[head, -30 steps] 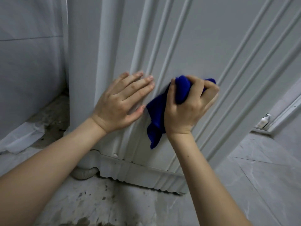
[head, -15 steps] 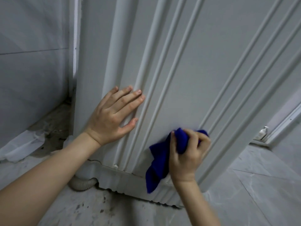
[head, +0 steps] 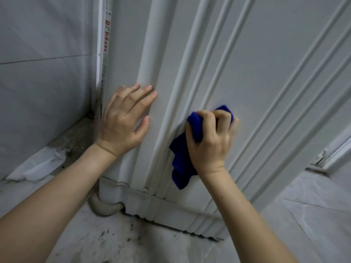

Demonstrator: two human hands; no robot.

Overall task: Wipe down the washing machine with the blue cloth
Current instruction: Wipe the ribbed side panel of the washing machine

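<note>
The white ribbed side panel of the washing machine [head: 256, 69] fills most of the view. My right hand [head: 209, 141] is clenched around the bunched blue cloth [head: 182, 158] and presses it against the panel between two raised ribs; a loose end of the cloth hangs down below my wrist. My left hand [head: 125, 120] lies flat on the panel near its left corner, fingers spread and holding nothing.
A grey corrugated drain hose [head: 104, 207] curls out under the machine's base at the left. A tiled wall [head: 41, 73] stands close on the left, with a white pipe [head: 101, 44] in the corner. The tiled floor [head: 313, 215] below is stained dark near the machine's base.
My right hand went down the panel with the cloth and has now come back up a little. My left hand slid leftward toward the corner and stays flat on the panel.
</note>
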